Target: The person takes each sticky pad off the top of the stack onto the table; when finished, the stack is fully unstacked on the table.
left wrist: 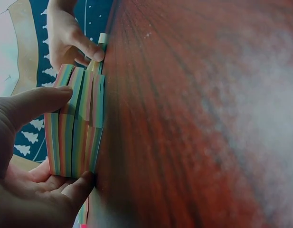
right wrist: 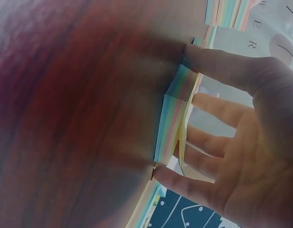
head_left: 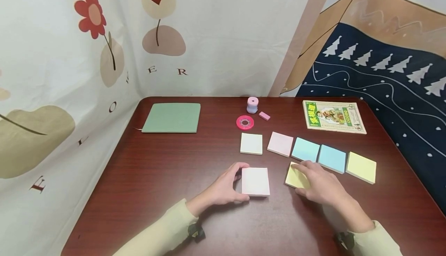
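Gripping a rainbow-edged white-topped note pad, left hand

Thick white-topped square pad of sticky notes, lying flat on the dark red wooden table, near the front edge; sides striped in rainbow pastel layers, the stack split into several blocks in the left wrist view; left hand grips its left edge, thumb and fingers on opposite sides. Yellow-topped square sticky-note pad, just right of the white pad, slightly rotated; top sheet lifted at one edge; right hand rests on it.
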`<action>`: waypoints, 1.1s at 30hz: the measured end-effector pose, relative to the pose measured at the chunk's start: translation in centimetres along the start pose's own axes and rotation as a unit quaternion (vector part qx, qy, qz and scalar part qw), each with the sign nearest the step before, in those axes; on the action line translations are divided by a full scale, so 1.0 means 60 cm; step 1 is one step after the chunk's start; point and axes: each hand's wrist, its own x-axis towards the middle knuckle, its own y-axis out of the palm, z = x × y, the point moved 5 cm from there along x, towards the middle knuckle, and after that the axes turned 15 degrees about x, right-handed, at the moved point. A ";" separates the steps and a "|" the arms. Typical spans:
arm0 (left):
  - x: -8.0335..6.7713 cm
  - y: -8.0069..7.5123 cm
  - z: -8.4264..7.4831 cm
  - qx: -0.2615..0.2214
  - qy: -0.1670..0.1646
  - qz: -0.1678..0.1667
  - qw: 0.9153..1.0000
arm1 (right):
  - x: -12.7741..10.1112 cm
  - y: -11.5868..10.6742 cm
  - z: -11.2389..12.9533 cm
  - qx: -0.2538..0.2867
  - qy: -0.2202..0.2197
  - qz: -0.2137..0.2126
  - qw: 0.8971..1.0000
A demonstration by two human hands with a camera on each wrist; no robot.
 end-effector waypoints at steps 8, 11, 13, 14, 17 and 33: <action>0.001 0.001 -0.002 0.000 0.002 0.000 1.000 | -0.003 -0.014 0.010 -0.016 -0.007 -0.001 1.000; 0.001 0.000 -0.001 0.003 -0.001 0.000 1.000 | 0.001 -0.031 0.024 -0.018 -0.019 -0.013 1.000; 0.001 0.000 0.000 0.005 -0.002 0.000 1.000 | 0.005 -0.038 0.038 -0.003 -0.029 -0.014 0.999; 0.001 0.000 0.000 0.006 -0.004 0.000 1.000 | 0.008 -0.039 0.046 0.009 -0.039 -0.010 0.999; 0.001 -0.001 0.000 0.007 -0.004 0.000 1.000 | 0.017 -0.032 0.076 0.044 -0.079 0.009 0.996; -0.001 -0.005 -0.001 0.028 0.004 0.005 1.000 | 0.055 0.061 0.160 0.083 -0.222 0.069 0.969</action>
